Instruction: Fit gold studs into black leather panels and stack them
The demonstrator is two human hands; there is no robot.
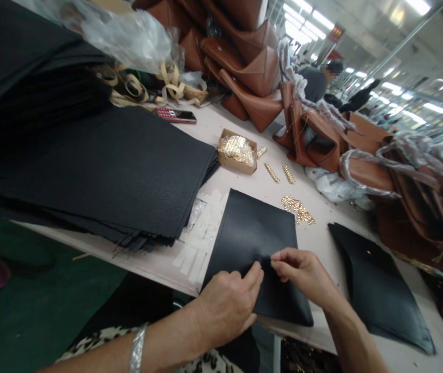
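Note:
A black leather panel point(250, 233) lies flat near the front edge of the pale table point(318, 171). My left hand point(227, 303) rests on the panel's near part, thumb and forefinger pinched at its middle. My right hand point(303, 272) meets it from the right, fingertips pinched at the same spot on the leather. What sits between the fingertips is too small to see. A silver bracelet point(138, 347) circles my left wrist.
A thick stack of black leather sheets point(105, 171) fills the left. White tape strips point(202, 233) lie beside it. A cardboard box of gold hardware point(237, 151), loose gold pieces point(298, 209), another black panel point(377, 285), brown bags point(260, 72), a phone point(177, 115) and a seated person point(316, 83) are around.

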